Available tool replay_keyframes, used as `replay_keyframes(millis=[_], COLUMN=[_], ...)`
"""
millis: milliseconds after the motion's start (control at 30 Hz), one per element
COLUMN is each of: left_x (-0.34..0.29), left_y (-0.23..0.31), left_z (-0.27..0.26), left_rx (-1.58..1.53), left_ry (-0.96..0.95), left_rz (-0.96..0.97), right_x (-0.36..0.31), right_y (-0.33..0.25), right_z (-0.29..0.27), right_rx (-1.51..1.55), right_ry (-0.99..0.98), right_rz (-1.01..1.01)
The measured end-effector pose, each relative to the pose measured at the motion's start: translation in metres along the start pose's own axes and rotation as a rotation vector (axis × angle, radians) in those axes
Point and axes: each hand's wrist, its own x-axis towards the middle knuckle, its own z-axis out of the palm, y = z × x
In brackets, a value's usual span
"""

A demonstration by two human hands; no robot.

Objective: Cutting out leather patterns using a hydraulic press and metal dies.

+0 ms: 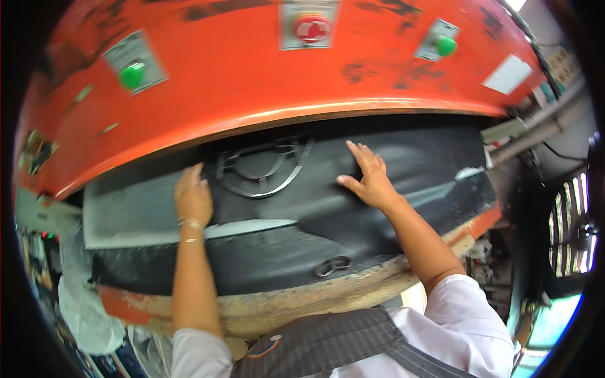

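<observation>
Pressing both palms flat, I keep my left hand [193,198] and right hand [370,179] spread open on the black moulded mat [296,220]. It lies under them in the orange press [252,82], seemingly seated; pressing is not started.

Both bare forearms reach up from the lower edge, well apart. The left hand [193,197] lies palm-down with its fingers [191,173] close together, a bracelet at the wrist. The right hand [369,178] presses flat, fingers [360,152] spread, arm angled leftward.
</observation>
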Motion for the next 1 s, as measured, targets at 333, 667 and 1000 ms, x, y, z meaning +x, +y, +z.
replay_keyframes(millis=[333,667,1000], left_x=[-0.027,0.012,0.014], left_y=[0.022,0.011,0.008], left_z=[-0.001,0.029,0.031], left_rx=[-0.104,-0.292,-0.3], left_ry=[-0.045,-0.043,0.116], left_rz=[-0.124,-0.103,-0.111], right_x=[0.003,0.021,0.024], right_y=[-0.075,-0.063,-0.067], right_z=[0.055,0.071,0.074], right_rx=[-0.134,-0.005,-0.085], right_ry=[-0.051,0.164,0.156], right_rz=[-0.048,-0.031,-0.1])
